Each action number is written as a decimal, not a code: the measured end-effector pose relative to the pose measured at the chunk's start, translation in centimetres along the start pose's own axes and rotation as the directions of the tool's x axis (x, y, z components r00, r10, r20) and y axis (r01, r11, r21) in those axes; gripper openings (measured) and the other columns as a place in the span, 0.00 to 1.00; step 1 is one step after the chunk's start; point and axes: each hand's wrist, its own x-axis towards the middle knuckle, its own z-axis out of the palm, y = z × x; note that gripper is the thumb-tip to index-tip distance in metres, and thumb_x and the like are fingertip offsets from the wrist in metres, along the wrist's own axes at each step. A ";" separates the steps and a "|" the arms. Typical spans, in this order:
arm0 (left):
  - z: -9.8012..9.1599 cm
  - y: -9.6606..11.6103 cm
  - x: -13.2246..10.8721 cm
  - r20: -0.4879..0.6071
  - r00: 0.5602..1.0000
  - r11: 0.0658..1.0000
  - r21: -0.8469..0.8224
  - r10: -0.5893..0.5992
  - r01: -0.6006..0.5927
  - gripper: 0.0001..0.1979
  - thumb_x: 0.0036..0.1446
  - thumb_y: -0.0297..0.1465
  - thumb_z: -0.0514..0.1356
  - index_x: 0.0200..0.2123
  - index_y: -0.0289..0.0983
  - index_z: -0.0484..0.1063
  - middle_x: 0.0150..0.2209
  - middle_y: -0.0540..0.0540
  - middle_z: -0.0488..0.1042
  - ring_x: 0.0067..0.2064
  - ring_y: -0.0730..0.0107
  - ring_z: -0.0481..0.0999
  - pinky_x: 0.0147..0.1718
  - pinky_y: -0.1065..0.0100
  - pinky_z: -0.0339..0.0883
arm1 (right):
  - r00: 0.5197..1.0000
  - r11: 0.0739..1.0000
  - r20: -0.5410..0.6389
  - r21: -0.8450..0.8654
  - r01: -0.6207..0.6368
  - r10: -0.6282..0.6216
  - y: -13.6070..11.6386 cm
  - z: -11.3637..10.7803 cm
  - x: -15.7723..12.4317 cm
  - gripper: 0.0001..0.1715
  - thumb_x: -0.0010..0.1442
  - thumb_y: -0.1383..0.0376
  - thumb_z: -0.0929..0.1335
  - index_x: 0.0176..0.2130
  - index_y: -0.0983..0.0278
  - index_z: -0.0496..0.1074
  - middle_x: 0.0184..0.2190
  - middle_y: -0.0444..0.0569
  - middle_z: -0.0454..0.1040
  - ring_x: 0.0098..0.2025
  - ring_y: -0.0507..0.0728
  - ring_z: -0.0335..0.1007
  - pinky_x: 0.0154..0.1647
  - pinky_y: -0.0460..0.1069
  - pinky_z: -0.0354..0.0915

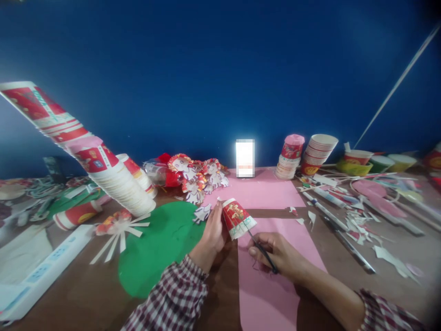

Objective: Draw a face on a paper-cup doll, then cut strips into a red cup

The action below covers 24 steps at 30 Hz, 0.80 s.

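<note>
In the head view, the red paper cup (237, 215) is held tilted above the middle of the table (222, 299), over a corner of the near pink sheet (275, 294); the left hand (215, 227) bends round the cup's narrow end, with some fingers hidden behind it; the right hand (284, 257) is curled round black-handled scissors (262, 250), pinching them by the handles; their tips are at the cup's wide end, but I cannot tell if the blades are apart.

The cup should be very light, a bit stiff and easy to squash or tear; the narrow end looks like the best place to hold it, softly.

I count one cup in hand, one pair of scissors, two pink sheets, one green sheet (158, 257) and one leaning cup stack (120, 188) on the left; near the table's back edge are two standing cup stacks (319, 156) and at least three paper dolls (181, 165); the paper scraps (358, 220) toward the right edge are too many to count.
</note>
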 end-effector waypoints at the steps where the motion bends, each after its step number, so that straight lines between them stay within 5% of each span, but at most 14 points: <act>1: -0.1 -0.1 0.0 0.000 1.000 1.000 0.010 0.007 -0.007 0.16 0.54 0.42 0.60 0.38 0.36 0.72 0.37 0.45 0.76 0.38 0.67 0.74 0.42 0.64 0.67 | 1.000 1.000 0.004 -0.004 0.007 -0.007 0.0 0.0 0.0 0.21 0.51 0.51 0.71 0.31 0.67 0.67 0.17 0.38 0.63 0.18 0.48 0.63 0.18 0.43 0.61; 15: -0.3 -0.3 -0.2 -0.019 1.000 0.999 0.054 0.012 -0.011 0.13 0.54 0.40 0.61 0.37 0.37 0.72 0.37 0.46 0.75 0.39 0.67 0.74 0.42 0.65 0.67 | 0.998 0.999 -0.028 -0.008 0.051 -0.052 -0.2 0.1 -0.1 0.19 0.51 0.55 0.71 0.27 0.66 0.64 0.15 0.37 0.60 0.16 0.46 0.57 0.16 0.42 0.57; 24: -0.5 -0.5 0.1 0.002 1.000 0.998 0.056 -0.021 0.021 0.16 0.54 0.43 0.60 0.38 0.35 0.71 0.35 0.46 0.75 0.36 0.67 0.74 0.40 0.64 0.68 | 0.997 1.000 -0.076 0.012 -0.027 0.028 -0.4 0.4 0.0 0.20 0.48 0.53 0.72 0.28 0.66 0.65 0.15 0.37 0.61 0.16 0.46 0.59 0.15 0.41 0.55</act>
